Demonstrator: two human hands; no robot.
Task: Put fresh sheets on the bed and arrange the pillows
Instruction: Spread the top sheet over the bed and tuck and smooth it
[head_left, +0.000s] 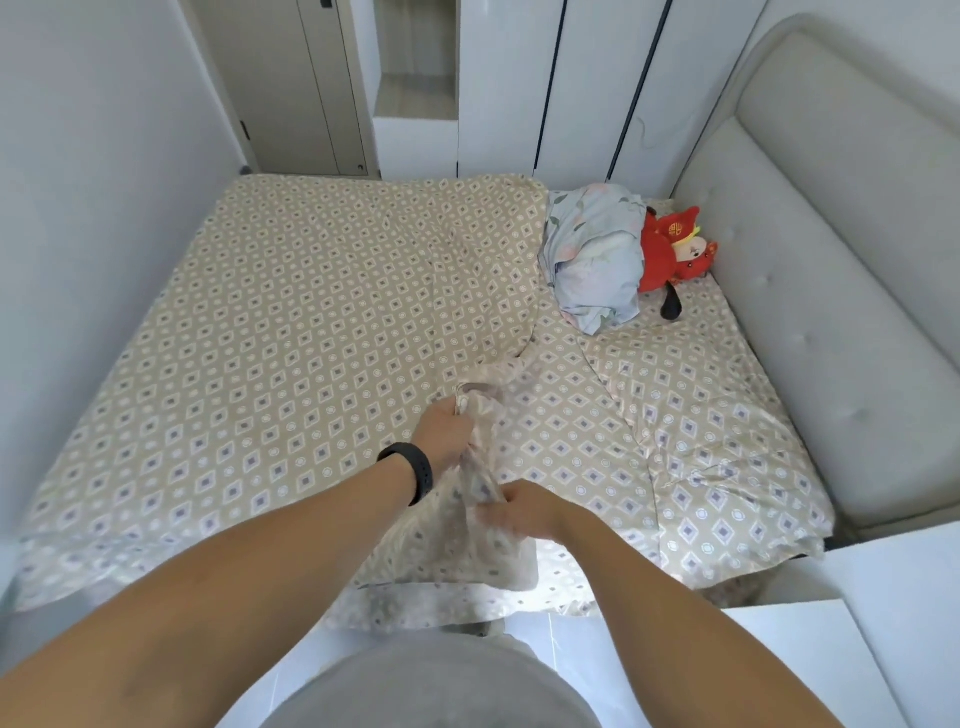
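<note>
Right now you are standing at the side of the bed (156, 415), and your left hand (444, 434), with a black band (413, 470) on its wrist, is gripping a bunched fold of the beige diamond-patterned cover (467, 519). Your right hand (522, 509) is pinching the same gathered cloth just nearer to you, its fingers blurred. The cloth is lifting off the bed between your hands and its lower edge is hanging near the bed's near edge. A matching patterned duvet (311, 312) is lying spread over the left part of the bed. Far right, near the padded headboard (831, 260), a crumpled pale floral cloth (597, 254) is sitting against a red plush toy (675, 249).
</note>
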